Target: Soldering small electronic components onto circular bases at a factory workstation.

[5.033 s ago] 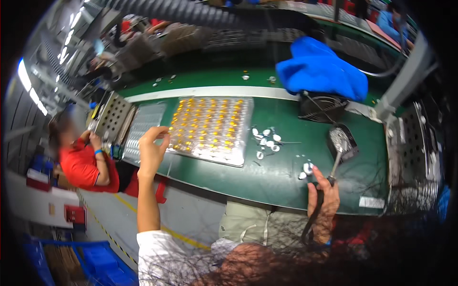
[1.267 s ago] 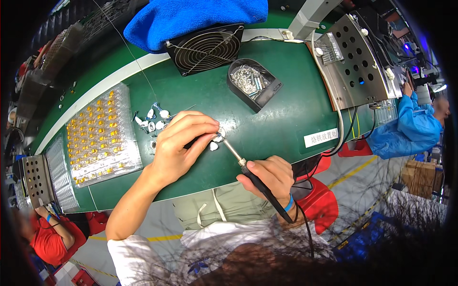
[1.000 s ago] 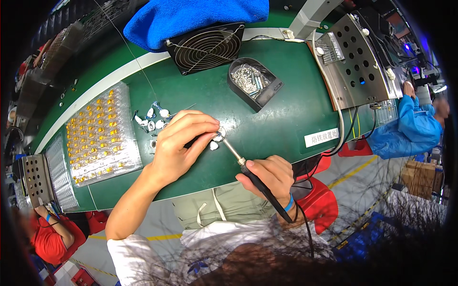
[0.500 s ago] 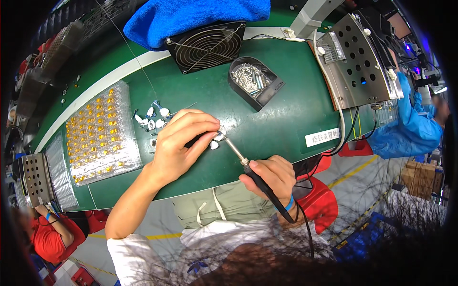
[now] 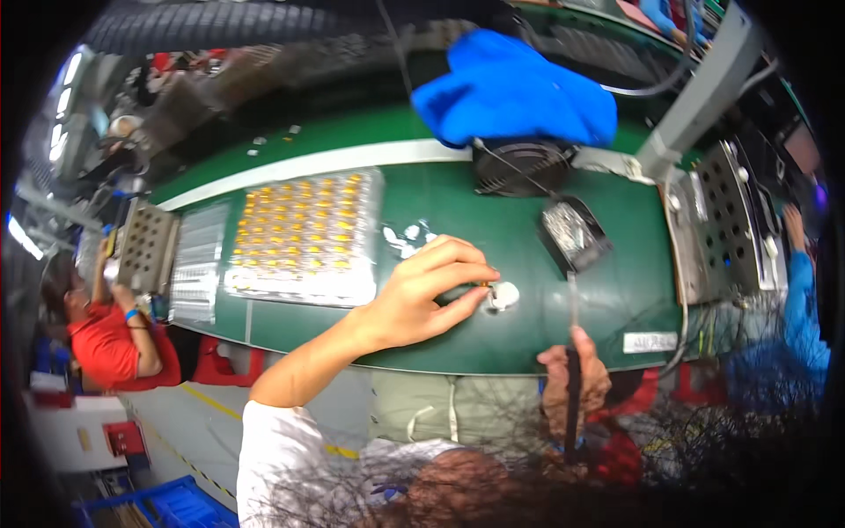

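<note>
My left hand (image 5: 431,295) is over the bench with thumb and fingertips pinched together. What sits between them is too small and blurred to name. Beside those fingertips lies a small white round part (image 5: 504,295); whether the fingers touch it is unclear. My right hand (image 5: 595,380) is wrapped round the dark handle of a soldering iron (image 5: 573,400), smeared by motion. The iron points away from me, its tip close to the near edge of a black tray (image 5: 595,249) of small silvery metal parts. Several white parts with dark wires (image 5: 409,236) lie behind my left hand.
A clear plastic tray with rows of yellow pieces (image 5: 304,286) lies left, with stacked clear trays (image 5: 197,264) beyond. At the back stands a fan (image 5: 524,167) under a blue towel (image 5: 519,92). A perforated metal box (image 5: 726,211) stands right. A red-shirted person (image 5: 123,348) sits far left.
The view has swung, shifting the bench rightward in the picture. The soldering iron has left my left fingertips and now points toward the black tray. My left hand keeps its pinch.
</note>
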Action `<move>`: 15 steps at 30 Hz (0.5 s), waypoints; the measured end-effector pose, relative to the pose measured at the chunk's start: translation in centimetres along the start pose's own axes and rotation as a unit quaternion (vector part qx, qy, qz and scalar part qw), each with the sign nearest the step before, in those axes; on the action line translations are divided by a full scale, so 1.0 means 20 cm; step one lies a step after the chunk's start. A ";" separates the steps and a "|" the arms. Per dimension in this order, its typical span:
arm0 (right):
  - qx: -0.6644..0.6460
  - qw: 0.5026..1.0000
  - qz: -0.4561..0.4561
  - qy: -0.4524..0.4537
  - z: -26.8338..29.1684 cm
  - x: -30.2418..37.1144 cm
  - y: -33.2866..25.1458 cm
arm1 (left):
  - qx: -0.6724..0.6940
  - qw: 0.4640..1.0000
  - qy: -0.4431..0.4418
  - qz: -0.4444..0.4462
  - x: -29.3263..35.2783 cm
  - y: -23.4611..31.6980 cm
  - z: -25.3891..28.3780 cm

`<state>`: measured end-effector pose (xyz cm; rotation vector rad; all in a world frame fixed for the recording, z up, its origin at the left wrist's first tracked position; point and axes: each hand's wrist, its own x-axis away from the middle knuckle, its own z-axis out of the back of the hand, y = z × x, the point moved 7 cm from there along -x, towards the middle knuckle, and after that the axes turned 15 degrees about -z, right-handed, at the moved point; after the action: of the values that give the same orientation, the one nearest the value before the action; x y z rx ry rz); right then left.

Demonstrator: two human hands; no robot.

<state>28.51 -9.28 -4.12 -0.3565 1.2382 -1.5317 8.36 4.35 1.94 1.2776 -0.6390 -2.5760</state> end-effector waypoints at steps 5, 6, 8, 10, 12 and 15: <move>-0.108 0.987 0.115 0.003 -0.09 -0.02 0.00 | -0.103 0.983 0.043 0.144 0.06 -0.27 0.51; -0.118 0.985 0.123 0.003 -0.09 -0.01 0.02 | -0.115 0.979 0.057 0.160 0.05 -0.37 0.60; -0.076 0.991 0.051 -0.092 -0.15 0.01 0.14 | -0.129 0.971 0.069 0.187 0.05 -0.58 0.73; -0.066 0.994 0.031 -0.088 -0.16 0.09 0.26 | -0.172 0.963 0.067 0.195 0.08 -0.81 0.87; -0.089 0.994 0.044 -0.046 -0.14 -0.01 0.08 | -0.338 0.915 0.018 0.218 0.16 -0.97 1.07; -0.091 0.991 0.087 -0.038 -0.16 -0.04 0.01 | -0.472 0.807 -0.024 0.356 0.57 -1.27 1.52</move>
<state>26.47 -6.86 -5.37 -0.4092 1.3171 -1.2505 -22.29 31.56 -1.68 0.4772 0.1878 -1.8159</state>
